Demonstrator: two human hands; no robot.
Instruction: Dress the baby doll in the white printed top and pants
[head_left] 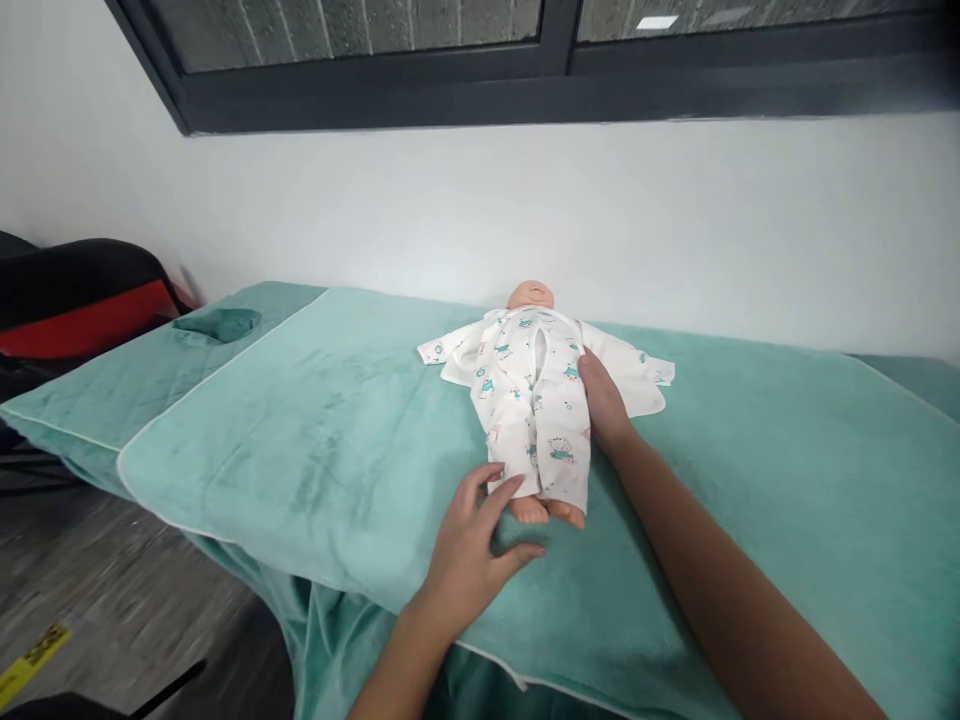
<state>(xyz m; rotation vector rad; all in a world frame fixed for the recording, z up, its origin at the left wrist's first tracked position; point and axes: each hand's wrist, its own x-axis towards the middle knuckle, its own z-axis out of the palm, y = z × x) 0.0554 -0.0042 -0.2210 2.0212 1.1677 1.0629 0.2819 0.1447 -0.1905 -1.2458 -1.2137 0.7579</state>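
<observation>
A baby doll [531, 293] lies on its back on a green plush cover, its head toward the wall and its feet toward me. White printed trousers [559, 430] cover its legs and reach high over its body. Under them spreads a white printed jacket [626, 365] with both sleeves out to the sides. My left hand [480, 545] is by the doll's feet, fingers apart, fingertips at the hem of one trouser leg. Against the trousers' right side rests my right hand [602, 400]; its fingers are partly hidden behind the doll's side.
The green cover [300, 430] drapes over the bed's front edge. At the left end is a face hole [217, 325]. A black and red chair [90, 300] stands beyond it. Behind the bed rise a white wall [337, 215] and a dark window frame [450, 100].
</observation>
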